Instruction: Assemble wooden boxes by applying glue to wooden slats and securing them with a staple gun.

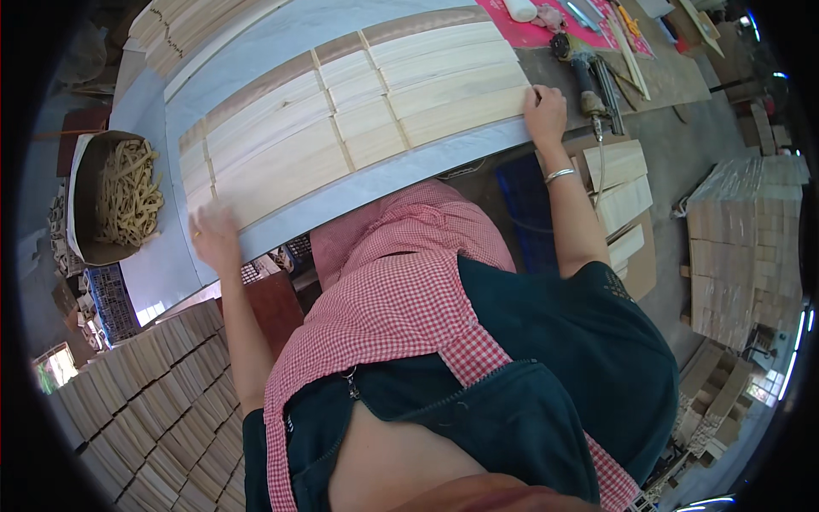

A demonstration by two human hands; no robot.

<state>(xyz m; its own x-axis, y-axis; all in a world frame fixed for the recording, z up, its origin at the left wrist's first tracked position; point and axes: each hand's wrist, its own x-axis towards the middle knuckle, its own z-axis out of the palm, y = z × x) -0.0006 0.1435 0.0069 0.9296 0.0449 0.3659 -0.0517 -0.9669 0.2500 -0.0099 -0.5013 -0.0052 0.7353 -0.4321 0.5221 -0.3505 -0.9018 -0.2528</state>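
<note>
A wide, flat set of pale wooden slats (281, 141) lies on the table, its layers stepped toward the far side. Narrow tan bands (334, 128) cross it from far to near in several places. At the near right corner, my right hand (546, 115) has its fingers curled against the end of the slats. A silver bangle is on that wrist. By the near left corner is my left hand (216, 243), its fingers smeared by motion, so their grip is unclear.
An open box (83, 196) of tan bands stands on the table (175, 252) at the left. More slats (192, 30) are stacked far left. An air-powered tool (589, 85) with a hose lies at the right. Stacks of wood (162, 392) stand lower left, a wrapped pallet (738, 256) right.
</note>
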